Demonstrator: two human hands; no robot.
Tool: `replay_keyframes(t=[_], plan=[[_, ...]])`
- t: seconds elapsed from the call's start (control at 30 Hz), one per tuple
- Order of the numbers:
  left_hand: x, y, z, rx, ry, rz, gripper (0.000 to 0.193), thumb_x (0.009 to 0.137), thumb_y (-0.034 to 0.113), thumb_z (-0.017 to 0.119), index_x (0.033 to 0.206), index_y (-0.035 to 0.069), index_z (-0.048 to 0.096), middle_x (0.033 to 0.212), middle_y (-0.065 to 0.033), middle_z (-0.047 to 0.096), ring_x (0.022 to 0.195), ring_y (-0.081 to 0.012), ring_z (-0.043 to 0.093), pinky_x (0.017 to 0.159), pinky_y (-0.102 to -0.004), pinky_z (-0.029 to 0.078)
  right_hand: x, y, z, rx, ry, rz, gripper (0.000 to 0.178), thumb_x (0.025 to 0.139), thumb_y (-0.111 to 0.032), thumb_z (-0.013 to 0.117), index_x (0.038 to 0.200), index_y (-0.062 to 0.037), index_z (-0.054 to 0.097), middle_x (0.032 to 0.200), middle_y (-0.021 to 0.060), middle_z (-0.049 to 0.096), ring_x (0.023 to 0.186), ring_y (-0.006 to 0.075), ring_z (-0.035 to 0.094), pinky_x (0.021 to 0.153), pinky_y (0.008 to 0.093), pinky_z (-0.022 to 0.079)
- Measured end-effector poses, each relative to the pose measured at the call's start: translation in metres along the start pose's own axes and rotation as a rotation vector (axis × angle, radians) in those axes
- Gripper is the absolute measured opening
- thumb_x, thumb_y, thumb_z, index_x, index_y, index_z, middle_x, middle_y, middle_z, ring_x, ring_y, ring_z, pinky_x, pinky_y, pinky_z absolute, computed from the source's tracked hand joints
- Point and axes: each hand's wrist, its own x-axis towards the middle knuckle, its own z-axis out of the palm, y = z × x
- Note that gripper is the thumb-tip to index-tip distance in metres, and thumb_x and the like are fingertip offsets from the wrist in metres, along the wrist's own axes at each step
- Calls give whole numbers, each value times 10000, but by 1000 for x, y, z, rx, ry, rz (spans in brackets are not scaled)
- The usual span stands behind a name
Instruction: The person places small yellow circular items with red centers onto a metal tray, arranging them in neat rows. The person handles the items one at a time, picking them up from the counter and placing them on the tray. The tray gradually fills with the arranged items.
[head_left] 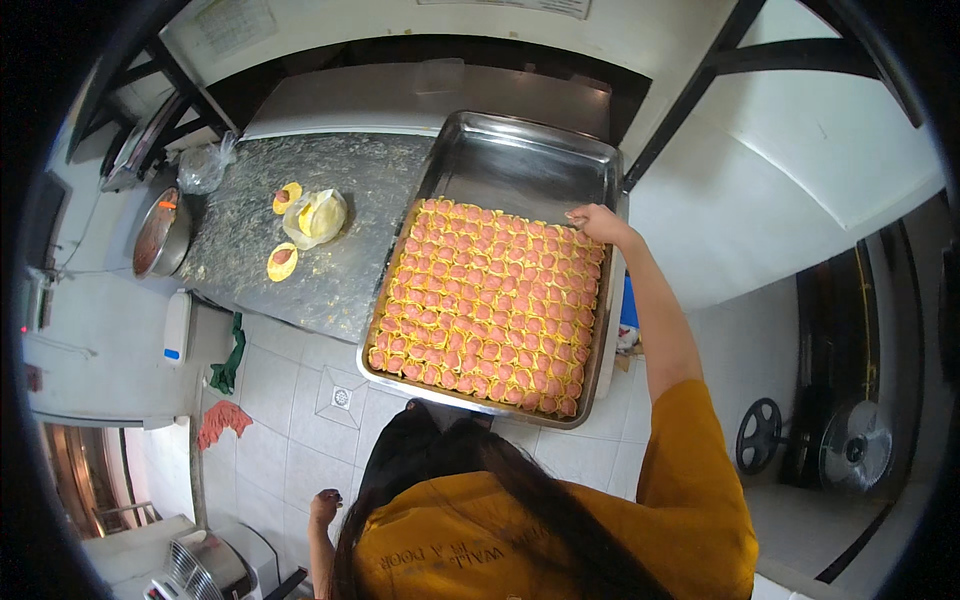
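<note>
A large metal tray (534, 140) holds close rows of open-topped dumplings (485, 310), yellow wrappers around pink filling. The tray's far end is bare metal. Over the tray's right side, at the far edge of the rows, my right hand (597, 224) has its fingers closed in a pinch; whatever lies between them is hidden. My left hand (325, 505) hangs low at my left side, away from the table, its fingers curled in. Something dark shows at its fingertips, too small to name.
On the floury dark worktop (385, 200) sit a plastic bag of yellow wrappers (318, 218) and two wrappers with filling (283, 262). A metal bowl of filling (162, 235) stands at the left edge, beside a clear plastic bag (204, 166). A fan (856, 446) stands right.
</note>
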Motion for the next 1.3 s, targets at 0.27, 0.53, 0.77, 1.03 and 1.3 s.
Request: replay_keyframes(t=[0.27, 0.53, 0.77, 1.03, 1.3], plan=[[-16, -10, 1, -124, 41, -17, 207, 810, 90, 507, 943, -34, 606, 832, -154, 648, 728, -208, 640, 634, -306, 510, 20, -25, -1, 116, -217, 190, 283, 768, -107, 570, 1041, -49, 620, 976, 157, 636, 889, 233, 607, 776, 302, 458], [22, 88, -100, -289, 546, -94, 249, 802, 180, 550, 946, -8, 624, 907, -206, 626, 890, -320, 604, 770, -360, 464, 47, -47, 19, 485, -12, -17, 317, 790, 27, 433, 1074, 26, 573, 1015, 115, 625, 920, 168, 588, 816, 265, 449], [146, 189, -251, -360, 863, 314, 178, 784, 60, 573, 953, 18, 611, 944, -158, 597, 797, -272, 615, 699, -328, 486, 45, -201, 90, 784, -99, -372, 234, 819, -2, 478, 1024, 2, 590, 948, 49, 623, 855, 138, 584, 775, 255, 463], [302, 219, -330, -100, 782, 587, 181, 711, 15, 585, 890, -12, 575, 887, -214, 559, 868, -378, 528, 759, -433, 436, 59, -371, 236, 475, 127, -180, 184, 770, -50, 565, 937, -39, 640, 902, 156, 631, 783, 248, 625, 701, 306, 480], [332, 215, -364, -231, 295, 826, 127, 696, -17, 599, 818, -7, 562, 704, -103, 574, 629, -221, 557, 605, -334, 459, 99, -488, 311, 213, 449, 446, 268, 698, -139, 618, 926, -13, 552, 909, 190, 518, 906, 336, 528, 776, 415, 438]])
